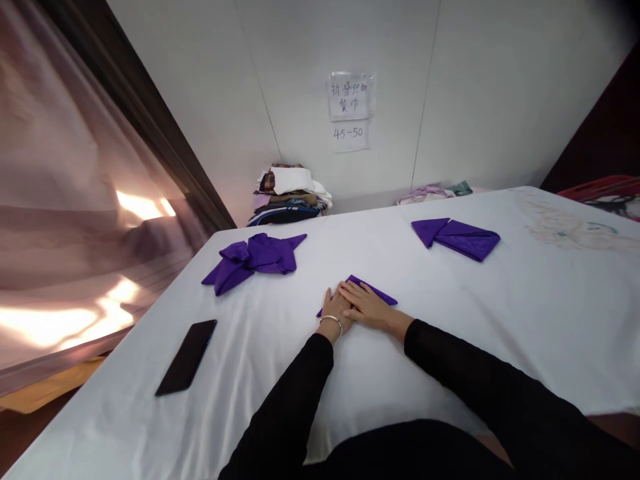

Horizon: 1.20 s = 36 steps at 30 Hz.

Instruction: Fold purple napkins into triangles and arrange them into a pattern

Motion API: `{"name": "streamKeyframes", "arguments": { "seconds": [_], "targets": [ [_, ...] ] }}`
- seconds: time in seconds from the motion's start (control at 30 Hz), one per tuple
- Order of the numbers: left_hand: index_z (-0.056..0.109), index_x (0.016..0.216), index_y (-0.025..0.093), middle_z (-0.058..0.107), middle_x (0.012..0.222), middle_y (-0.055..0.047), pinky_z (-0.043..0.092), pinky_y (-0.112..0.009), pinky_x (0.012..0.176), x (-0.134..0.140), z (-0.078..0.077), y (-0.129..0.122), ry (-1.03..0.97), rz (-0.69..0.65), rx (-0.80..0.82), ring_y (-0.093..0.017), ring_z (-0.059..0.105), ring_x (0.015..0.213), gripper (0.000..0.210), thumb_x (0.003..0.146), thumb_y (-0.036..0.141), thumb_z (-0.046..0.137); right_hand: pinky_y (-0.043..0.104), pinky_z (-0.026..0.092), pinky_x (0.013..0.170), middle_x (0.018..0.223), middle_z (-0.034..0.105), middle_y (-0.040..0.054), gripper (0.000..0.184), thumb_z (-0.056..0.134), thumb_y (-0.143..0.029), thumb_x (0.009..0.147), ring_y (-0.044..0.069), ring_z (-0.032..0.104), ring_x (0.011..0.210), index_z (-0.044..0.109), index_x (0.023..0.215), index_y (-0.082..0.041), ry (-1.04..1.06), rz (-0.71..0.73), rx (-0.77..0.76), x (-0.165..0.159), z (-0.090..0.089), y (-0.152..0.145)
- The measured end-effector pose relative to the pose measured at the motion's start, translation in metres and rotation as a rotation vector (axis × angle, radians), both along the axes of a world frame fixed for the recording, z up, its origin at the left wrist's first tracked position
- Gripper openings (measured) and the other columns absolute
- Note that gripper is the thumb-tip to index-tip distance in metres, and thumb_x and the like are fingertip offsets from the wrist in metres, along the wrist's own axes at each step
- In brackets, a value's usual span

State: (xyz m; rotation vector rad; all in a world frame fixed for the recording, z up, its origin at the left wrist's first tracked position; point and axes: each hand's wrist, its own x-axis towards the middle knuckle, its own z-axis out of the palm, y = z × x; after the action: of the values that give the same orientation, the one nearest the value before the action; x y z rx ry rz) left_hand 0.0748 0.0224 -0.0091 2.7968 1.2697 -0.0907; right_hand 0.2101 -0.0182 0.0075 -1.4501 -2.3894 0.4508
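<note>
A purple cloth napkin point(377, 293), folded to a flat triangle, lies on the white-covered table in front of me. My left hand point(336, 308), with a bracelet at its wrist, rests flat on the napkin's left part. Laid flat beside it and partly over its fingers, my right hand point(369, 307) presses on the middle. Neither hand grips the cloth; the fingers are stretched out. Much of the napkin's near edge is hidden beneath the hands.
To the left lie crumpled-looking folded purple napkins point(273, 255) and a dark phone point(187, 358). At the back right are more folded purple napkins point(467, 239). Piled clothes point(287, 193) stand behind the table's far edge, below paper signs point(350, 110) on the wall. A curtain point(90, 167) hangs left.
</note>
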Motion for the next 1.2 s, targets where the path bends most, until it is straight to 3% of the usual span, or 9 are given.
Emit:
{"name": "streamKeyframes", "arguments": {
  "seconds": [0.33, 0.67, 0.8, 0.87, 0.97, 1.03, 1.2],
  "targets": [
    [0.024, 0.139, 0.020, 0.021, 0.148, -0.001, 0.010, -0.050, 0.109, -0.011, 0.007, -0.003, -0.119, 0.055, -0.032, -0.021, 0.011, 0.136, 0.056, 0.090, 0.047, 0.018, 0.048, 0.012, 0.107, 0.147, 0.021, 0.0090, 0.072, 0.024, -0.063, 0.086, 0.025, 0.013, 0.135, 0.020, 0.142, -0.019, -0.188, -0.103, 0.059, 0.044, -0.024, -0.013],
    [0.031, 0.136, 0.026, 0.027, 0.146, 0.000, 0.009, -0.049, 0.109, -0.080, 0.012, -0.006, -0.188, 0.323, -0.111, -0.019, 0.016, 0.135, 0.047, 0.091, 0.036, 0.024, 0.046, 0.016, 0.108, 0.148, 0.019, 0.0057, 0.067, 0.022, -0.059, 0.088, 0.023, 0.015, 0.135, 0.015, 0.143, -0.022, -0.204, -0.111, 0.073, 0.065, -0.025, -0.027],
    [0.034, 0.134, 0.021, 0.031, 0.144, -0.008, 0.015, -0.057, 0.105, -0.085, 0.021, -0.004, -0.237, 0.470, -0.078, -0.025, 0.022, 0.133, 0.046, 0.092, 0.032, 0.019, 0.045, 0.016, 0.108, 0.148, 0.019, 0.0057, 0.067, 0.022, -0.059, 0.088, 0.022, 0.015, 0.135, 0.016, 0.143, -0.022, -0.220, -0.114, 0.082, 0.064, -0.029, -0.026],
    [0.035, 0.133, 0.021, 0.033, 0.143, -0.007, 0.019, -0.052, 0.106, -0.077, 0.024, -0.006, -0.274, 0.459, -0.065, -0.024, 0.025, 0.132, 0.046, 0.092, 0.036, 0.021, 0.045, 0.015, 0.108, 0.148, 0.019, 0.0058, 0.068, 0.022, -0.060, 0.088, 0.022, 0.015, 0.135, 0.015, 0.143, -0.022, -0.224, -0.112, 0.084, 0.065, -0.030, -0.025],
    [0.042, 0.129, 0.024, 0.040, 0.139, -0.002, 0.027, -0.036, 0.106, -0.060, 0.022, -0.015, -0.355, 0.286, -0.038, -0.018, 0.034, 0.127, 0.046, 0.086, 0.041, 0.042, 0.044, 0.016, 0.108, 0.148, 0.019, 0.0060, 0.068, 0.022, -0.060, 0.087, 0.022, 0.015, 0.135, 0.015, 0.143, -0.022, -0.228, -0.118, 0.082, 0.065, -0.031, -0.025],
    [0.048, 0.124, 0.023, 0.049, 0.132, -0.002, 0.032, -0.031, 0.102, -0.054, 0.019, -0.020, -0.401, 0.202, -0.005, -0.017, 0.043, 0.119, 0.044, 0.081, 0.035, 0.052, 0.045, 0.016, 0.108, 0.148, 0.019, 0.0057, 0.067, 0.022, -0.060, 0.088, 0.023, 0.015, 0.134, 0.015, 0.143, -0.022, -0.226, -0.121, 0.081, 0.065, -0.031, -0.025],
    [0.060, 0.105, 0.019, 0.063, 0.103, -0.005, 0.041, -0.031, 0.090, -0.067, 0.014, -0.021, -0.410, 0.248, 0.044, -0.018, 0.053, 0.098, 0.026, 0.081, 0.019, 0.048, 0.045, 0.014, 0.108, 0.148, 0.017, 0.0049, 0.068, 0.022, -0.060, 0.087, 0.023, 0.013, 0.135, 0.014, 0.143, -0.022, -0.212, -0.120, 0.064, 0.065, -0.029, -0.026]
  ]
}}
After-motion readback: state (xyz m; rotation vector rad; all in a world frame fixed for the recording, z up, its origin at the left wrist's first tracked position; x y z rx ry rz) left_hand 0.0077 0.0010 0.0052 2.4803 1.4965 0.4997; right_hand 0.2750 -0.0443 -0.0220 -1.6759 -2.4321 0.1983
